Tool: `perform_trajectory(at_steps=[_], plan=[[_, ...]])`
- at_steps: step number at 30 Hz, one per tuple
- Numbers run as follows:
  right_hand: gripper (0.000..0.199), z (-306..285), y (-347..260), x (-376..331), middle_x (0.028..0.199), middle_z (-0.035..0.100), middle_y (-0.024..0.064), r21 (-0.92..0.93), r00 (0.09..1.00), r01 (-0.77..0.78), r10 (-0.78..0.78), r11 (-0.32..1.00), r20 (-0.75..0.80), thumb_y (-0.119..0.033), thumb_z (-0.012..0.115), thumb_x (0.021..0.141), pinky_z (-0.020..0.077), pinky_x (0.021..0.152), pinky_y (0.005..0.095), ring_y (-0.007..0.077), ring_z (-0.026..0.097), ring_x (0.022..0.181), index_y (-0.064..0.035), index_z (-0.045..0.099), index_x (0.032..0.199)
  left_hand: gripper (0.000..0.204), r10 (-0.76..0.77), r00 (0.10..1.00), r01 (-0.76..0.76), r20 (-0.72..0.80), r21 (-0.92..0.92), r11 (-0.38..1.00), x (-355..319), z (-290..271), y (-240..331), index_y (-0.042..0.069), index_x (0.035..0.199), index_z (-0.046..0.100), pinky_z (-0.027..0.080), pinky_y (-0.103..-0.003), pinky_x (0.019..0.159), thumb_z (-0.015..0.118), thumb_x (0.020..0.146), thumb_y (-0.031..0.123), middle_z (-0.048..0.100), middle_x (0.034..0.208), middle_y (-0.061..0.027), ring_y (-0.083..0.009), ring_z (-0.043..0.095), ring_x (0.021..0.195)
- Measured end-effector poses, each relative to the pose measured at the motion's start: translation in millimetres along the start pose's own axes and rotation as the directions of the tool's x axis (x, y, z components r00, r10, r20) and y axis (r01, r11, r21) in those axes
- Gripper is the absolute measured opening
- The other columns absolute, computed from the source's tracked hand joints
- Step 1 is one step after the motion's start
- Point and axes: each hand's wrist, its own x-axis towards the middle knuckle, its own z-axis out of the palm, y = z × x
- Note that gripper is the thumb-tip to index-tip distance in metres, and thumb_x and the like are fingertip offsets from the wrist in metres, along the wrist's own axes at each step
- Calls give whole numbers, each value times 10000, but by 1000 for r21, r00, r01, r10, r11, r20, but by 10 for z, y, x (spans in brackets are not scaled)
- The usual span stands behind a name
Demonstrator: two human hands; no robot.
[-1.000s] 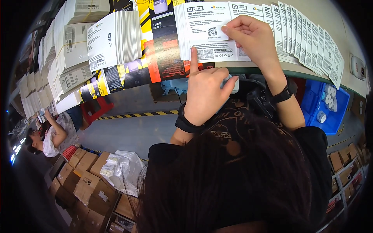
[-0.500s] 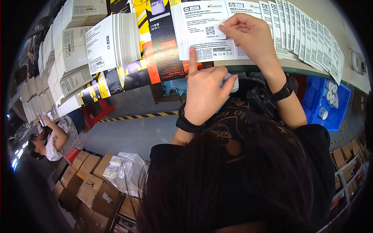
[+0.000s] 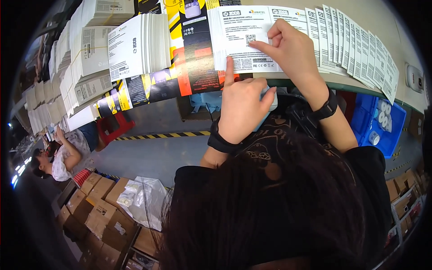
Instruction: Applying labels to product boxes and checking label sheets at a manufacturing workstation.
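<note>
A fanned row of white printed cards lies along the bench edge in front of me. My left hand is nearest its left end: the index finger points straight out, its tip on the lower left of a card, while the thumb stands apart and the other fingers curl loosely. Over the right part of that card is my right hand. Its thumb tip touches the card beside a square code, and the bent index finger is a little apart from the thumb. Further printed cards fan out beyond it to the right.
Left of me stand a thick stack of cards and banded bundles, partly on yellow-and-black printed sheets. A blue bin with white rolls is below right. A person works far left, near cardboard boxes.
My right thumb and index finger were pinching a card's right edge, raised over another card. Now they are spread apart and the card lies flat. My left index finger stays on the cards.
</note>
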Motion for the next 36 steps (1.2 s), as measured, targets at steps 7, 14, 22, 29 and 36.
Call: perform_trajectory(at_steps=[7,14,22,29,36], plan=[[254,-178,52,49,525,481,-6,336,976,-219,208,916,68,-214,679,770,358,410,209,67,442,448,-37,513,696,176,3,1000,-4,-9,-57,998,6,-37,-29,14,644,587,167,-456,1072,618,730,164,559,536,-115,-265,564,552],[156,-262,78,-47,836,596,88,352,988,-143,113,925,106,-187,567,845,461,680,268,148,582,774,-32,572,859,171,18,999,-20,-44,-51,998,-5,4,-42,15,657,591,161,-453,1074,613,727,169,566,544,-113,-264,568,558],[475,-467,-49,-117,1342,398,48,-193,808,501,-376,844,455,-284,551,811,130,1075,473,260,260,1298,-76,470,1231,166,34,996,-42,-85,-90,995,1,36,-74,20,654,585,155,-451,1076,614,723,168,568,552,-99,-262,572,568],[465,-640,-108,-168,1303,440,50,-95,722,540,-403,836,563,-249,567,802,177,1065,482,246,341,1257,-79,472,1224,160,47,994,-60,-100,-130,990,-44,-76,-66,27,640,566,176,-446,1070,618,726,152,547,544,-95,-266,561,571],[428,-431,-280,28,1268,468,68,30,663,624,-550,781,508,-177,567,793,190,1064,479,235,375,1234,-66,487,1199,174,-4,980,-23,-201,-134,991,-122,-208,-84,34,630,536,232,-456,1048,643,724,134,498,524,-91,-266,524,542]])
